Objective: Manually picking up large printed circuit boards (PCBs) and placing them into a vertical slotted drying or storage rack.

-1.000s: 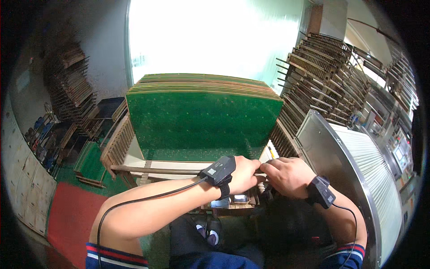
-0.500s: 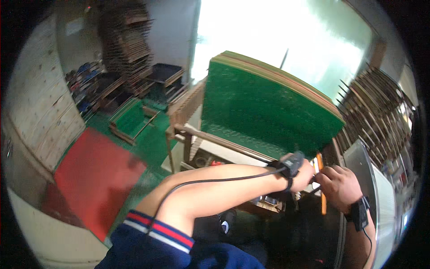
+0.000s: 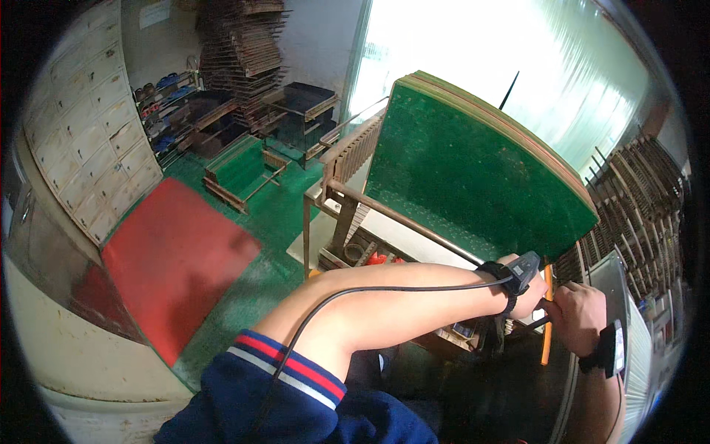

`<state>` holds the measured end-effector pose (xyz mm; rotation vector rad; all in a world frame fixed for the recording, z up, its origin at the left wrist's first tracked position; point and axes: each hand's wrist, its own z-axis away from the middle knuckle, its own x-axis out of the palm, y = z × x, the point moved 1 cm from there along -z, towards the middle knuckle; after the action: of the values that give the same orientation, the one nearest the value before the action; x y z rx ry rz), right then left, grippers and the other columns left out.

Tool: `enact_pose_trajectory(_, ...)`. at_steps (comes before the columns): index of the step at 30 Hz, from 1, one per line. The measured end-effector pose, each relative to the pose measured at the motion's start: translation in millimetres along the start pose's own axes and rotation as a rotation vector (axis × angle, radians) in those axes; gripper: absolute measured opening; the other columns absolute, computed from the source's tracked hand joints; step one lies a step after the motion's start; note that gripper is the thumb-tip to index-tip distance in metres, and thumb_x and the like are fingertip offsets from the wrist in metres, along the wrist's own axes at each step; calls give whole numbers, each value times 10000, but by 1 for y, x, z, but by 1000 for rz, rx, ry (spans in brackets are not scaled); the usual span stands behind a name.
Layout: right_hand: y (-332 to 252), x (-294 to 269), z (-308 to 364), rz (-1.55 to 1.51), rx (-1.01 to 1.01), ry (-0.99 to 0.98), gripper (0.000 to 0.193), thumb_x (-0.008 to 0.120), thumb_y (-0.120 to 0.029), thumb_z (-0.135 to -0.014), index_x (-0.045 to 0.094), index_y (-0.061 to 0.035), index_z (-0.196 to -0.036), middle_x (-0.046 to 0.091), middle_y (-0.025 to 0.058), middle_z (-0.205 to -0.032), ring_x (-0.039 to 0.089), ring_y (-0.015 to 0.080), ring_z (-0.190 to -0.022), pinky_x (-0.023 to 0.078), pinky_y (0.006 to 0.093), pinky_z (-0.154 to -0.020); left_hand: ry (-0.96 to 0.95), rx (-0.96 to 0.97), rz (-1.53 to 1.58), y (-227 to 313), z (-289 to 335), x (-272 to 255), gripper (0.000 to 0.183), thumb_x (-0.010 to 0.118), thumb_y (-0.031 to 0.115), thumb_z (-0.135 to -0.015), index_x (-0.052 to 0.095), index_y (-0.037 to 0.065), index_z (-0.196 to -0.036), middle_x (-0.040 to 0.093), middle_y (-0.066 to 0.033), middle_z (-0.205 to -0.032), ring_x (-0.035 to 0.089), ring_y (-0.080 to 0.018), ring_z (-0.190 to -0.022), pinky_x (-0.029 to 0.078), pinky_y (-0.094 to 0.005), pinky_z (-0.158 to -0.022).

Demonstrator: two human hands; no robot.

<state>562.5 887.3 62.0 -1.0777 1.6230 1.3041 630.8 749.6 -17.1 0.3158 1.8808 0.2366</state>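
My left hand point(image 3: 531, 294) reaches across to the right, beside the lower right corner of a large green board point(image 3: 473, 166) that stands tilted at the front of a stack. Its fingers are closed and mostly hidden behind the hand. Close beside it, my right hand point(image 3: 579, 314) is curled into a fist at a short dark bar-like piece point(image 3: 542, 323). What exactly either hand grips is hidden. Between the two hands runs a thin upright orange strip point(image 3: 547, 344). Both wrists carry black strapped devices, and a cable runs along my left arm.
The boards rest on a metal-framed rack point(image 3: 407, 223) with a slotted side. Slatted racks point(image 3: 640, 214) and a pale panel point(image 3: 608, 277) stand at the right. Lockers point(image 3: 92, 140), a red mat point(image 3: 181, 259) and a low green-topped frame point(image 3: 240, 174) lie to the left.
The view has swung left, so the scene sits further right in the picture. Both hands stay close together at the orange strip, with little visible change in their grip.
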Motion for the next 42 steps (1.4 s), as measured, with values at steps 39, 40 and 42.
enact_pose_trajectory(39,262,27,279,-174,1013,-121,472,401,-419,-980,539,-114,-1314,518,193,-1335,474,342,-1268,374,448,-1073,384,315,-828,-85,-77,-52,509,571,38,-773,533,84,-1279,288,-100,-1552,151,-333,-1467,94,-558,-1192)
enact_pose_trajectory(40,263,29,270,-169,996,-122,458,399,-409,-978,557,-115,-1292,534,195,-1314,488,339,-1255,384,455,-1062,364,339,-862,-92,-71,-54,512,554,36,-785,507,60,-1294,265,-119,-1559,143,-348,-1467,92,-567,-1189)
enact_pose_trajectory(42,261,28,266,-174,962,-88,440,403,-392,-974,595,-102,-1243,565,200,-1271,508,338,-1232,394,460,-1050,304,348,-882,-106,-70,-46,536,550,30,-787,468,37,-1317,244,-153,-1560,135,-373,-1464,92,-577,-1183)
